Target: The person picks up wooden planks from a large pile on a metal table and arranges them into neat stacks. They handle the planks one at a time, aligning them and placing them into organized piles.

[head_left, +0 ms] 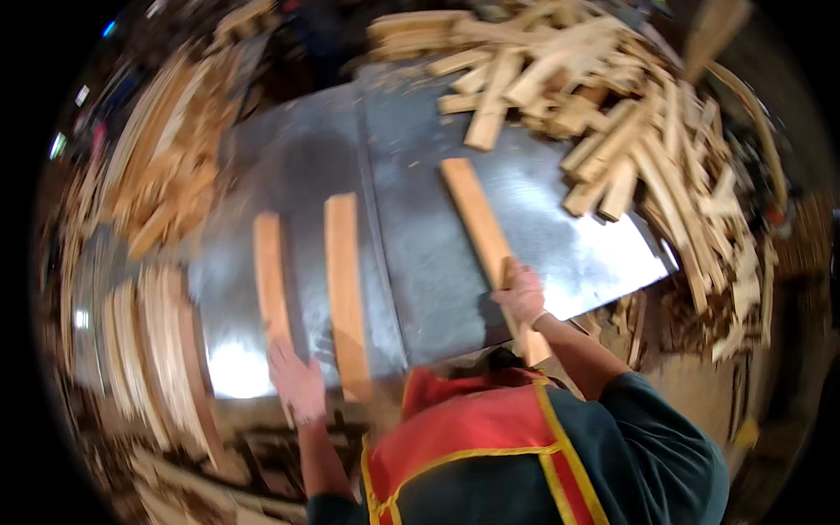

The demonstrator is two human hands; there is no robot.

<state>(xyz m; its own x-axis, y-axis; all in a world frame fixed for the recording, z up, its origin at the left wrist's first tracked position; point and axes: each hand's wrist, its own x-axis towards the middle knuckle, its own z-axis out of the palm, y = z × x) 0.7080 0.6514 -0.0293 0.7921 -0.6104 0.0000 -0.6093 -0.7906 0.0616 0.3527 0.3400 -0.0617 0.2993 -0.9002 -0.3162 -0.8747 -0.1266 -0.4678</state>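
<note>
Three wooden slats lie roughly lengthwise on a metal tabletop [420, 262]. Over the near part of the leftmost slat [272, 262] lies my left hand [298, 383], its fingers stretched forward and slightly blurred. The middle slat [345, 271] is untouched between my two hands, its near end reaching the table's front edge. My right hand [523, 296] is closed around the right slat [473, 208], which slants from far left to near right. That slat's near end [533, 345] extends past my hand toward my body.
A loose heap of wood pieces [612, 114] covers the far right of the table. More strips are stacked at the far left [166, 131], and a row of slats [162, 324] stands at the near left. Offcuts [717, 236] hang about the right edge.
</note>
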